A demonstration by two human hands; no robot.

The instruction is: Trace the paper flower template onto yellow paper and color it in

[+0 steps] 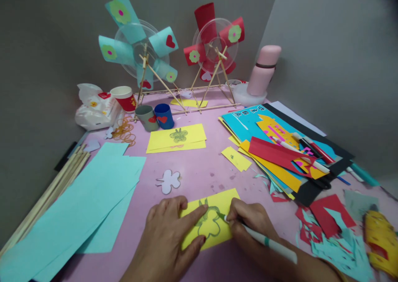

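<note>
A small yellow paper (225, 199) lies on the pink table near its front edge, with a green flower outline (210, 223) drawn on it. My left hand (169, 236) lies on the paper's left part, fingers spread flat and pressing it down. My right hand (250, 222) is closed around a white and green marker (267, 242), whose tip touches the flower outline's right side. A white flower-shaped paper cutout (169, 180) lies just beyond my left hand.
Teal paper sheets (83, 207) and wooden sticks (46, 195) lie at the left. A pile of coloured paper with pens (280, 149) and paper scraps (329, 228) fills the right. Two paper windmills (139, 45) (214, 41), cups (155, 116) and a pink bottle (263, 68) stand at the back.
</note>
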